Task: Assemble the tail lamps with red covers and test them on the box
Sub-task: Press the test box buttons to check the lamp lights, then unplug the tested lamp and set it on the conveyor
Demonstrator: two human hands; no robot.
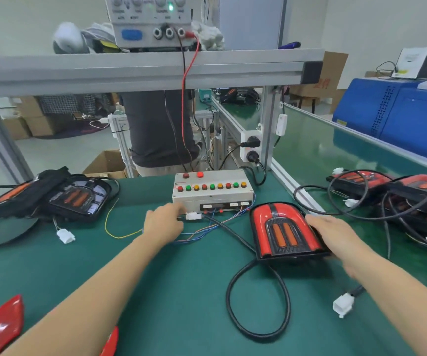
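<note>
A tail lamp with a red cover lies face up on the green mat, right of centre. My right hand holds its right edge. Its black cable loops toward me and runs up to a white connector at the front of the grey test box. My left hand grips the wiring just left of that connector; its fingertips are hidden. A round red button at the top of the box glows.
Uncovered lamps lie at the left with a loose white plug. Finished red lamps with tangled cables sit at the right. Red covers lie at the near left. Another white plug lies near my right forearm. A person stands behind the bench.
</note>
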